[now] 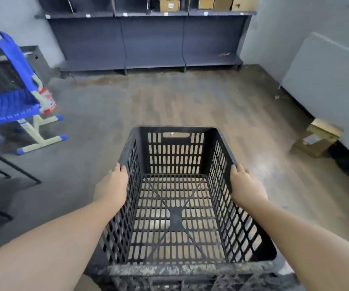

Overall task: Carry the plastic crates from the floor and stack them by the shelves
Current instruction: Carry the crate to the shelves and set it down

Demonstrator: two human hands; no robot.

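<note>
A black plastic crate (175, 156) with slotted walls and a perforated bottom hangs in front of me, open side up and empty. My left hand (112, 185) grips its left rim and my right hand (246, 183) grips its right rim, fingers curled over the edges. The floor shows through the crate's bottom. The dark grey shelves (148, 38) stand against the far wall, straight ahead of the crate.
A blue chair (16, 97) with cream legs stands at the left, with a dark frame (11, 175) below it. A large grey cabinet (327, 80) runs along the right, a small gold stool (316, 139) at its foot. Cardboard boxes (222, 3) sit on an upper shelf.
</note>
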